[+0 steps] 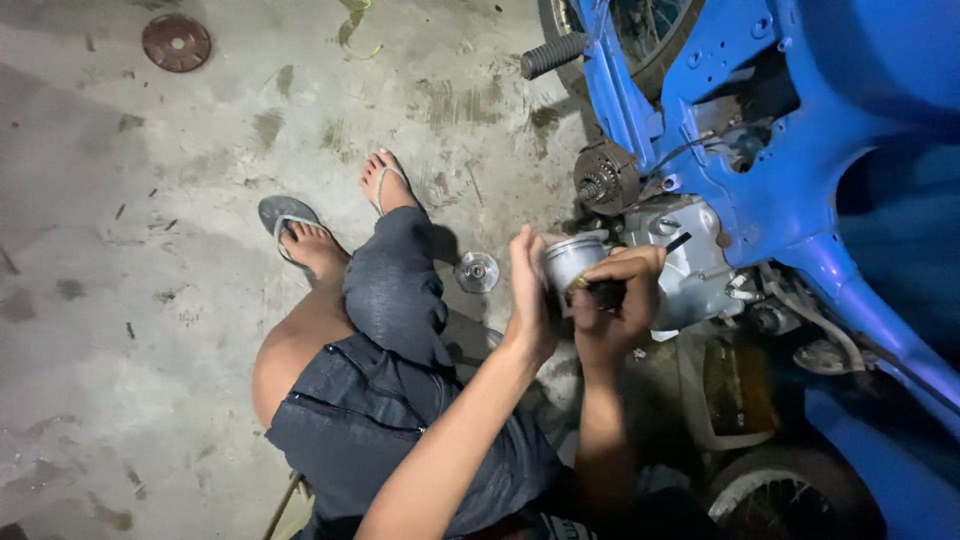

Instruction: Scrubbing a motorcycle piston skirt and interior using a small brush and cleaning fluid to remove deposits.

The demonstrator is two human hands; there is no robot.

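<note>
My left hand (530,292) cups a silver metal piston (572,258) from its left side, in front of the grey engine block (690,262) of a blue motorbike (800,180). My right hand (618,298) is closed around a dark-handled tool (640,270), whose thin black tip sticks up to the right beside the piston. Both hands meet at the piston, close against the engine.
My legs in dark jeans (400,380) and flip-flops (285,218) stretch over the stained concrete floor. A small round metal part (477,272) lies by my shin. A rusty disc (176,42) lies far left. A black footpeg (552,54) juts from the frame.
</note>
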